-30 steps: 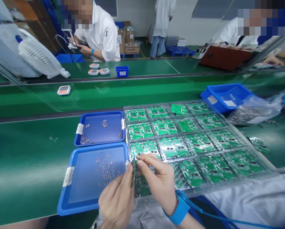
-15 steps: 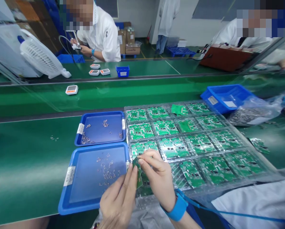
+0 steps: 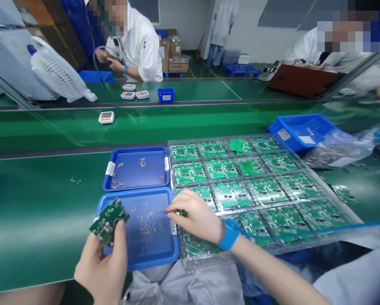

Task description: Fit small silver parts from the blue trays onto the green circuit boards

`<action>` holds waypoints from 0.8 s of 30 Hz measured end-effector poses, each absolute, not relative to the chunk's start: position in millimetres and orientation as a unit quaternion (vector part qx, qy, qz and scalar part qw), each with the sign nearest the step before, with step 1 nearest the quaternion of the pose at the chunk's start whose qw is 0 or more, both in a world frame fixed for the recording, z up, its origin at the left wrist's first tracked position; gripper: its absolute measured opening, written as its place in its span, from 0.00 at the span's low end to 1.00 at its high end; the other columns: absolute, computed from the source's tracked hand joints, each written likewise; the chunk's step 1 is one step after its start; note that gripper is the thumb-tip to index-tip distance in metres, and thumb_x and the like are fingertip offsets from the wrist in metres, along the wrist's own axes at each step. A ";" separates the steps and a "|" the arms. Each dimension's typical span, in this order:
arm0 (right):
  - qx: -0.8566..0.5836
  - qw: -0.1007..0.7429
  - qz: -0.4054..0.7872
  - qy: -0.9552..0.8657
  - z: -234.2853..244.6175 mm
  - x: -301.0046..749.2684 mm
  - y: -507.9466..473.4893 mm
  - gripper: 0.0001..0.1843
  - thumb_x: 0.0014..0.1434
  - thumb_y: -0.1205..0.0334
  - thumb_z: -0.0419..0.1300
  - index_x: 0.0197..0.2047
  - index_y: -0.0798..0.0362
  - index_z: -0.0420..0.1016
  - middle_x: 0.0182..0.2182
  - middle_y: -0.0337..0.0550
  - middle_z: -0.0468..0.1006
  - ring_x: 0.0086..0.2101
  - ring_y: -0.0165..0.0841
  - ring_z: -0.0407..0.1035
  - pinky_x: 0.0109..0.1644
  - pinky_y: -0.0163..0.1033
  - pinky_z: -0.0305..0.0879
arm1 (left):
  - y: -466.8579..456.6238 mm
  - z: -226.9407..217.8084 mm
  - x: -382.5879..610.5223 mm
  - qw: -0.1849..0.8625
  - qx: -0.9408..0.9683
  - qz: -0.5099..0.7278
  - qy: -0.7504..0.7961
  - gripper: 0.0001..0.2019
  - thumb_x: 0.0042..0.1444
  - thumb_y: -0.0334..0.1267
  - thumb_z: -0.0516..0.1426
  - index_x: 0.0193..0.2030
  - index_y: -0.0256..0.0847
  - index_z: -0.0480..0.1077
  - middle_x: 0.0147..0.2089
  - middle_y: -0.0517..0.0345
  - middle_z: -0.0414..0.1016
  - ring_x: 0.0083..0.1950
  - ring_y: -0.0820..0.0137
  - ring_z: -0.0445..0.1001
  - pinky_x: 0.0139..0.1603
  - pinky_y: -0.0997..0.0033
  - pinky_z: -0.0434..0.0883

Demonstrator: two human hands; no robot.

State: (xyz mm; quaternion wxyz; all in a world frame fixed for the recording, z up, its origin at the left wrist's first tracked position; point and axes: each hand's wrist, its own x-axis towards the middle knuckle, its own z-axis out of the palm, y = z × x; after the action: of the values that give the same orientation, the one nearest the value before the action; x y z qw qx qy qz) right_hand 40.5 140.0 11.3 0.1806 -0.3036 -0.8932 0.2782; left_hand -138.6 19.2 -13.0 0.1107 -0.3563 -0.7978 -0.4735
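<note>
My left hand point(image 3: 104, 262) is closed on a green circuit board point(image 3: 109, 222), gripping it by its lower edge. The board is tilted above the left side of the lower blue tray point(image 3: 113, 259). Small metal parts point(image 3: 147, 226) lie scattered in that tray. Over the tray's right rim is my right hand point(image 3: 196, 218), thumb and fingertips pinched together; I cannot make out what is between them. A blue wrist strap point(image 3: 229, 235) sits on my right wrist. Beside it lies a clear plastic tray point(image 3: 209, 259) with green boards in its compartments.
An upper blue tray point(image 3: 135, 163) holds small heaps of metal parts. Right of the boards stand a blue bin point(image 3: 274, 127) and a plastic bag of parts point(image 3: 332, 150). A white device point(image 3: 106, 117) lies on the green conveyor point(image 3: 192, 123). Co-workers point(image 3: 145, 46) sit opposite.
My left hand has moved left with the circuit board, away from the right hand. My right hand has shifted left to the lower tray's edge. The white device has moved right along the conveyor.
</note>
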 end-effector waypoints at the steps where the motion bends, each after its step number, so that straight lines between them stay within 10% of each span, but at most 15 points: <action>1: -0.279 0.130 0.249 -0.918 10.3 32.4 144.3 0.07 0.62 0.64 0.62 0.42 0.52 0.82 0.37 0.42 0.83 0.40 0.34 0.73 0.49 0.42 0.66 | 17.2 -12.2 -142.1 0.105 -0.332 -0.476 -0.808 0.16 0.56 0.48 0.63 0.43 0.36 0.78 0.31 0.53 0.79 0.33 0.64 0.77 0.37 0.70 0.71; 16: -0.204 -0.049 0.138 -0.968 0.7 -29.2 162.7 0.09 0.62 0.61 0.60 0.39 0.60 0.77 0.38 0.54 0.80 0.44 0.42 0.69 0.44 0.44 0.59 | 7.0 -13.2 -143.8 0.079 -0.328 -0.472 -0.814 0.16 0.55 0.50 0.61 0.39 0.38 0.77 0.29 0.54 0.79 0.32 0.64 0.78 0.33 0.71 0.66; 22: -0.231 -0.003 0.161 -0.960 5.2 -21.3 164.1 0.10 0.64 0.58 0.60 0.39 0.56 0.76 0.39 0.47 0.79 0.41 0.38 0.68 0.42 0.41 0.58 | 14.7 -12.7 -137.7 0.030 -0.359 -0.534 -0.765 0.38 0.54 0.47 0.63 0.69 0.39 0.59 0.50 0.50 0.79 0.35 0.69 0.79 0.37 0.73 0.74; 24: -0.236 0.013 0.171 -0.956 7.8 -18.8 161.7 0.09 0.63 0.58 0.61 0.39 0.56 0.76 0.38 0.45 0.79 0.40 0.37 0.68 0.42 0.41 0.58 | 16.7 -16.0 -137.7 0.025 -0.421 -0.504 -0.754 0.26 0.58 0.46 0.60 0.63 0.42 0.68 0.49 0.52 0.80 0.37 0.69 0.80 0.38 0.74 0.74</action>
State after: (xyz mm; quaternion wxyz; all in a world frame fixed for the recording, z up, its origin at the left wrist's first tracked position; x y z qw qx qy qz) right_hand -18.8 161.7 7.8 0.0126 -0.2363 -0.9565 0.1708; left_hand -137.7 16.7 -16.0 0.0252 -0.4205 -0.7541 -0.5038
